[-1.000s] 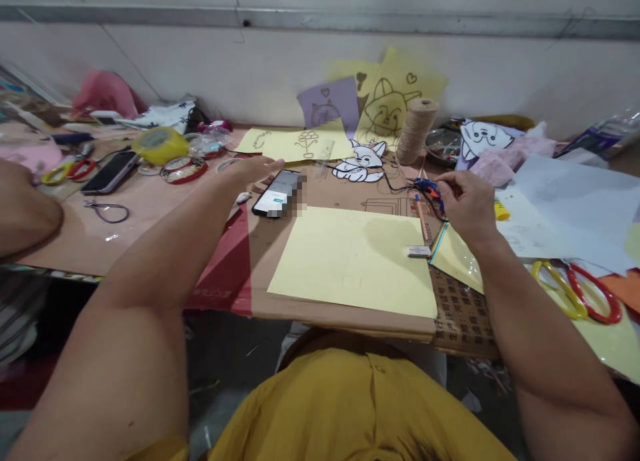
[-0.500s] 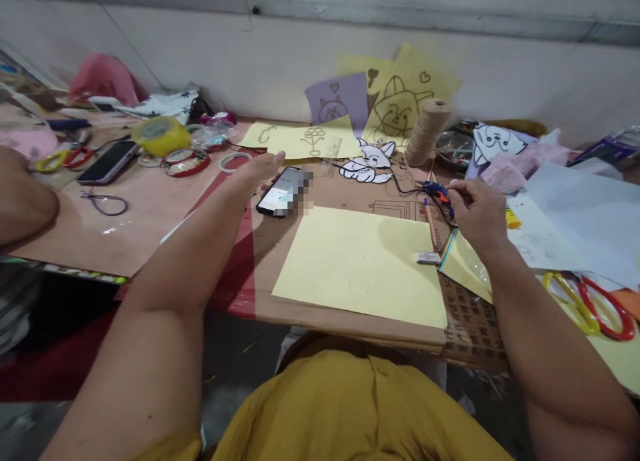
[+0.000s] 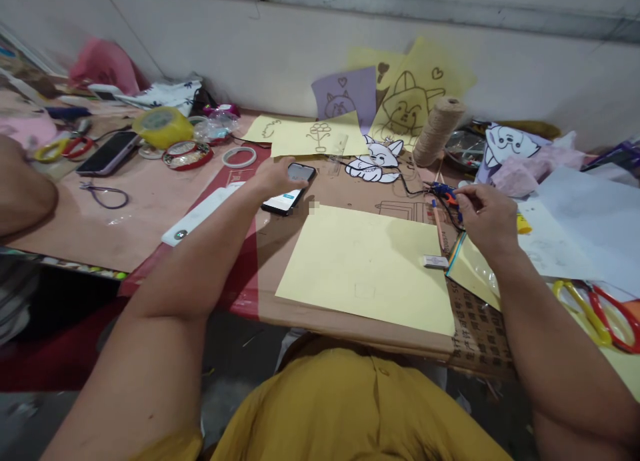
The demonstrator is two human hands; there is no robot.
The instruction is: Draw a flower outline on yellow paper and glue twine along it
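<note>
My left hand (image 3: pixel 277 179) reaches over the left edge of a black phone (image 3: pixel 283 203) with a lit screen. One finger is stretched out onto the screen, and the phone lies on the table. My right hand (image 3: pixel 484 211) is closed in a pinch beside a blue and orange item (image 3: pixel 445 193) with a black cord; what lies between its fingertips is hidden. Between my arms lies a yellow paper sheet (image 3: pixel 365 267) with faint pencil lines. A white eraser (image 3: pixel 435 261) rests on its right edge, near a pencil (image 3: pixel 439 224).
Behind are a white fox cutout (image 3: pixel 383 157), a twine spool (image 3: pixel 440 131) and drawings (image 3: pixel 345 104) against the wall. Scissors (image 3: pixel 595 314) lie at right. At left are a tape roll (image 3: pixel 163 127), another phone (image 3: pixel 109 153) and another person's arm (image 3: pixel 23 187).
My left hand has moved toward me and right, onto the phone's screen. More of the white strip under my left forearm shows. The right hand stays pinched; the view has shifted slightly.
</note>
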